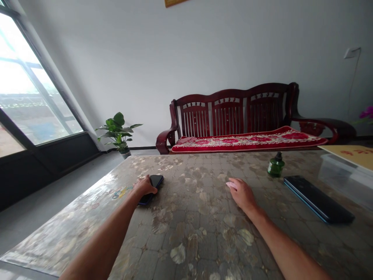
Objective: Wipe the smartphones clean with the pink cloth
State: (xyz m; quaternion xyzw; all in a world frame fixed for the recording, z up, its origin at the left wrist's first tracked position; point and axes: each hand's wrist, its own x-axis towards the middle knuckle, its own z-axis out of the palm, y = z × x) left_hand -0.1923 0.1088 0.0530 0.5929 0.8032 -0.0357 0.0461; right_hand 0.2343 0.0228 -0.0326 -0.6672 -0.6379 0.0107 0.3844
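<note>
On the patterned tabletop [192, 233], my left hand [143, 186] lies across a dark smartphone [156, 180], thumb along one side and fingers at the other. The phone's far end shows beyond the hand; the rest is partly covered. My right hand [244, 195] rests on the table at right of centre, its fingers closed around a small pale pink piece [231, 185]. Only a bit of that piece shows, so its kind is unclear. Several coloured rubber bands [120, 192] lie just left of my left hand.
A green bottle [275, 165] with a black top stands beyond my right hand. Nearer on the right are a long dark blue case [317, 199], a clear plastic box [340, 179] and a yellow sheet [352, 154]. Behind the table are a wooden bench [229, 112] and a potted plant [118, 130].
</note>
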